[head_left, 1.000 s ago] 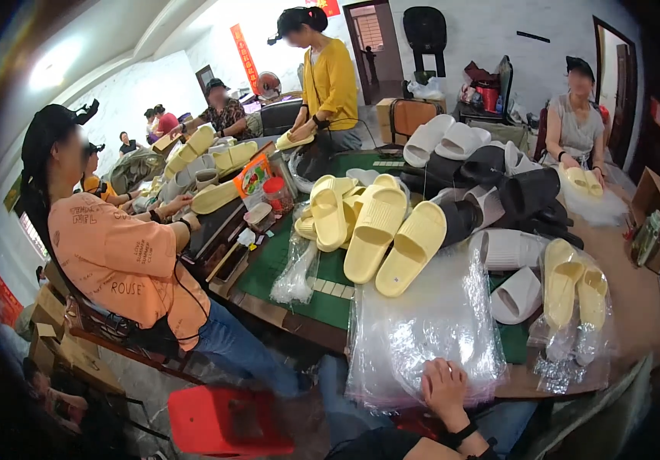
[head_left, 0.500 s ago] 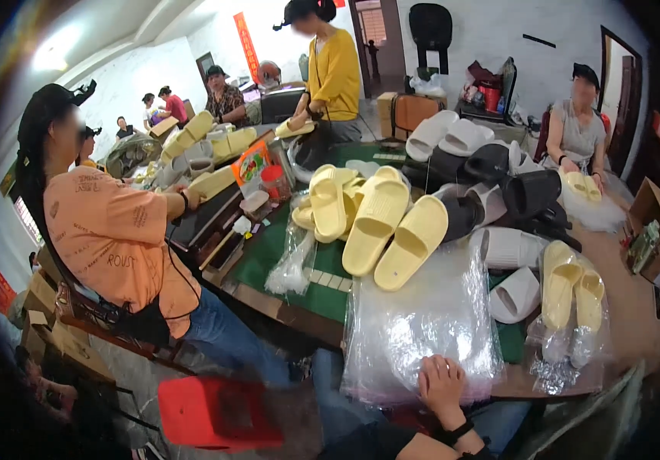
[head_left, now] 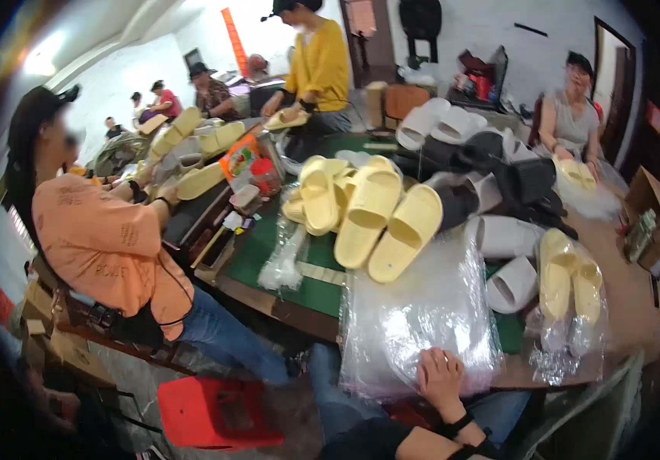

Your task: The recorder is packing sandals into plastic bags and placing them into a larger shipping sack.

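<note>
My right hand (head_left: pixel 441 376) rests palm down on the near edge of a stack of clear plastic bags (head_left: pixel 399 322), fingers lying on it and gripping nothing. A black band circles its wrist. My left forearm (head_left: pixel 433 446) crosses low from the left toward the right forearm; the left hand itself is out of view. At the far end of the bags lie pale yellow slippers, one slipper (head_left: pixel 406 234) overlapping the stack. A bagged yellow pair (head_left: pixel 567 276) sits to the right, beside a loose white slipper (head_left: pixel 512 285).
Black slippers (head_left: pixel 525 180) and white slippers (head_left: pixel 422 123) are heaped on the table's far side. A red stool (head_left: pixel 211 414) stands at lower left. A person in orange (head_left: pixel 100 238) sits left, one in yellow (head_left: pixel 318 69) stands beyond, and another (head_left: pixel 571 119) sits at right.
The whole view has shifted slightly. My right hand stays on the bags. The person in yellow now has both hands near a slipper, and the person at right has raised their head.
</note>
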Demonstrator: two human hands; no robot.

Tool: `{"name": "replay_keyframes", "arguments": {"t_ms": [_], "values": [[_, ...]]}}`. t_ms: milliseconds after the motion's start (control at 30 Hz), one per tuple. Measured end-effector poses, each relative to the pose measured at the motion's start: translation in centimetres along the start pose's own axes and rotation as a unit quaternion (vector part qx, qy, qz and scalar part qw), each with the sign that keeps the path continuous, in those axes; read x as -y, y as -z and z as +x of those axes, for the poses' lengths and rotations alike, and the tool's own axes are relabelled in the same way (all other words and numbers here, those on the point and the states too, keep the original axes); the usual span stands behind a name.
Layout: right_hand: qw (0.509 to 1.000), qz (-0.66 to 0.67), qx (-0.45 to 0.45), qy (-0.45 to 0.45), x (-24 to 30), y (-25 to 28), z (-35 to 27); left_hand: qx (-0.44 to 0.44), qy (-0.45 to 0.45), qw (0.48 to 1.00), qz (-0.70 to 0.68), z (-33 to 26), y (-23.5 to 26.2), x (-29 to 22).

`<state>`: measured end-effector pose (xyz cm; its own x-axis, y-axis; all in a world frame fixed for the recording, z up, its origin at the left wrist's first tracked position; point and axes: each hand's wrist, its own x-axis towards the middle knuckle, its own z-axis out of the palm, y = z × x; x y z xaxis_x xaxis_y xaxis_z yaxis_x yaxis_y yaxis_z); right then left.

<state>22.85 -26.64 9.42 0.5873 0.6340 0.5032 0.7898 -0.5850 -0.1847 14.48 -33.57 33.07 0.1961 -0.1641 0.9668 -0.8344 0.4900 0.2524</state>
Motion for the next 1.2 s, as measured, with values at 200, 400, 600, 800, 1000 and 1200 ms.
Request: {"name": "replay_keyframes", "arguments": {"t_ms": [200, 400, 600, 800, 1000, 1200], "values": [[1.0, 0.016, -0.014, 0.017, 0.5, -1.2, 1.2, 0.134, 0.176, 0.973, -0.064, -4.5, 0.4, 1.4], [1.0, 0.005, 0.019, -0.005, -0.1, -1.3, 0.2, 0.116, 0.169, 0.964, 0.168, -4.0, 8.7, -0.9], [0.997, 0.079, 0.009, -0.014, 0.3, -2.4, -1.3, -0.056, 0.504, 0.767, 0.393, -8.3, 23.1, -0.7], [0.998, 0.054, -0.034, 0.016, 0.0, -1.6, -1.2, -0.284, 0.484, 0.612, 0.558, -17.9, 38.2, 1.4], [0.999, 0.037, -0.034, 0.019, -0.8, -1.3, -0.7, 0.067, 0.476, 0.493, 0.725, -18.3, 40.1, 2.3], [0.999, -0.004, -0.016, 0.036, -0.6, -0.9, -0.2, 0.043, 0.485, 0.443, 0.752, -15.8, 42.0, 2.8]]}}
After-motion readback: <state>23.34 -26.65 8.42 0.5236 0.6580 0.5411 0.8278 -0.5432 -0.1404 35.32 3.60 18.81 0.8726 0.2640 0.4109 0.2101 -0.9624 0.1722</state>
